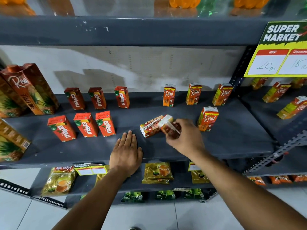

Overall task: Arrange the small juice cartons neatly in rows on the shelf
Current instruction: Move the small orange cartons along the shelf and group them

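Small juice cartons stand on the grey shelf [232,140]. Left of centre, red Maaza cartons form a back row [98,98] and a front row [86,125] of three each. To the right, three orange Real cartons [193,94] stand at the back and one Real carton [208,119] stands nearer the front. Another carton [150,127] lies on its side mid-shelf. My right hand [186,138] grips a tilted, blurred carton [167,124] just above the lying one. My left hand [127,151] rests flat on the shelf's front edge, fingers extended, holding nothing.
Tall Real pineapple cartons [33,90] stand at the shelf's left end. A yellow supermarket price sign [280,48] hangs at the upper right. More Real cartons [280,92] stand on the neighbouring shelf to the right. Tea packets [157,173] fill the shelves below.
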`<state>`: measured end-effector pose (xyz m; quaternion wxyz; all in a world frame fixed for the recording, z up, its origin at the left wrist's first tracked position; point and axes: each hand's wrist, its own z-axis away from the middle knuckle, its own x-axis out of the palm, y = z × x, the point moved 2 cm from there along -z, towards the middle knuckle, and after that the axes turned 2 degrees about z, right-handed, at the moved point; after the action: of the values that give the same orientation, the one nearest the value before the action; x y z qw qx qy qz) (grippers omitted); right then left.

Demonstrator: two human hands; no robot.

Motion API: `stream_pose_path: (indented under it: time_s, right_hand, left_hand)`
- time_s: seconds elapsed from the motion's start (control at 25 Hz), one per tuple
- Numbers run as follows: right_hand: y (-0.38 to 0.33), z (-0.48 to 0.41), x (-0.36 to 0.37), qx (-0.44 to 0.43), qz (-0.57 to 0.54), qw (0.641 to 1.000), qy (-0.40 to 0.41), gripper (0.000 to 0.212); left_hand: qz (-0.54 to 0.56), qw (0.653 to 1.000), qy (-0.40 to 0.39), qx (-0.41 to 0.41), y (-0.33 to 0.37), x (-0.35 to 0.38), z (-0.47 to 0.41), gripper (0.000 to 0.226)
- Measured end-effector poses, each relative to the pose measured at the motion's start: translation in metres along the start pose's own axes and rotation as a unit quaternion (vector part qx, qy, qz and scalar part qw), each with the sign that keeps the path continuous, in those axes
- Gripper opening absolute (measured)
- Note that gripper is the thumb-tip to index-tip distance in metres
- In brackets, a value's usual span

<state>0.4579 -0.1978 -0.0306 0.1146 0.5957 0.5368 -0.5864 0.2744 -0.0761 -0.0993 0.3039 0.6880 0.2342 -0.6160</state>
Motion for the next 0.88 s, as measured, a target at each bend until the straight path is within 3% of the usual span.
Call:
stream_pose_path:
  time_s: [0.08, 0.2, 0.36, 0.48, 0.56, 0.64, 0.68, 0.76, 0.8, 0.88]
  right_hand:
    - [0.012, 0.000, 0.004, 0.077, -0.116, 0.985, 0.096, 0.046]
    - [0.018, -0.001, 0.016, 0.165, -0.184, 0.955, 0.166, 0.043]
    - [0.025, -0.001, 0.028, 0.186, -0.197, 0.945, 0.185, 0.047]
    - [0.025, 0.005, 0.029, 0.203, -0.214, 0.942, 0.159, 0.064]
    - [0.020, 0.014, 0.018, 0.128, -0.178, 0.957, 0.190, 0.069]
    - [0.009, 0.009, -0.013, -0.018, -0.090, 0.975, 0.204, 0.054]
    - [0.002, -0.002, -0.031, -0.087, -0.027, 0.985, 0.148, 0.050]
    - [-0.011, -0.032, -0.060, -0.169, 0.150, 0.970, -0.085, 0.064]
    - [-0.014, -0.043, -0.069, -0.191, 0.239, 0.933, -0.188, 0.074]
    - [-0.016, -0.054, -0.078, -0.226, 0.339, 0.863, -0.298, 0.081]
  left_hand:
    - [0.000, 1.000, -0.001, 0.000, 0.001, 0.000, -0.001, 0.083]
    - [-0.003, 1.000, -0.004, -0.003, 0.000, 0.000, 0.001, 0.081]
    - [-0.003, 1.000, -0.010, -0.005, 0.001, -0.001, 0.000, 0.069]
    - [-0.004, 1.000, -0.012, -0.002, 0.000, -0.002, 0.001, 0.066]
    - [-0.004, 1.000, -0.012, 0.001, 0.000, -0.002, 0.002, 0.073]
    - [-0.001, 1.000, -0.008, 0.006, 0.002, -0.003, -0.001, 0.077]
    - [0.000, 1.000, -0.006, 0.006, 0.002, -0.004, -0.003, 0.077]
    - [0.000, 1.000, -0.002, 0.000, 0.000, -0.006, -0.006, 0.078]
    - [-0.002, 1.000, -0.003, -0.003, -0.002, -0.006, -0.005, 0.078]
    - [-0.003, 1.000, -0.008, -0.008, -0.003, -0.006, 0.003, 0.073]
